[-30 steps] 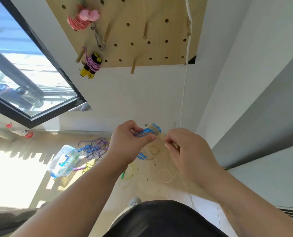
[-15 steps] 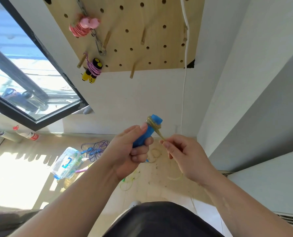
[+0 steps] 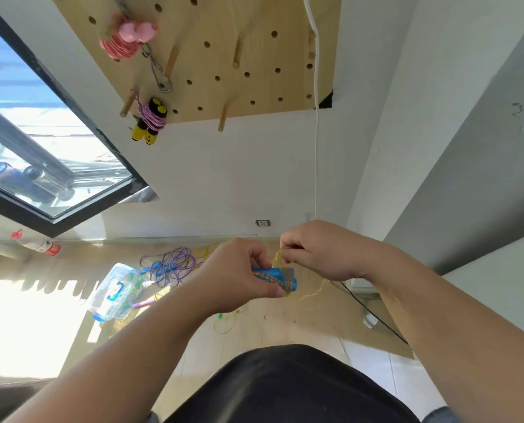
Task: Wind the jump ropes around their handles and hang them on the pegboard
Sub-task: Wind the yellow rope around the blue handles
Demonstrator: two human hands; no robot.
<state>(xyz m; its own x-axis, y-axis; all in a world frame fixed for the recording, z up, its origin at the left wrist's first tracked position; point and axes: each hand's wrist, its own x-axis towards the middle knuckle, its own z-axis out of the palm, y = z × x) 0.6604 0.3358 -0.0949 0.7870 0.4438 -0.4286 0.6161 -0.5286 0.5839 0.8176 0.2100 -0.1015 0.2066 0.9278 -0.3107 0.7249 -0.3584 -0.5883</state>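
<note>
Thin yellow rope (image 3: 280,260) probably light and springy; blue handles (image 3: 273,275) look smooth.
Your left grip (image 3: 236,277) clasps the handles; your right grip (image 3: 324,254) pinches the rope. Hold it close beside the wraps.

Blue handles (image 3: 275,275) mostly hidden under left hand (image 3: 236,276); yellow rope (image 3: 278,258) end lost inside right hand (image 3: 324,254) pinch. Pegboard (image 3: 211,22) cut off at top edge. Clear box (image 3: 114,293) contents too blurry.
</note>
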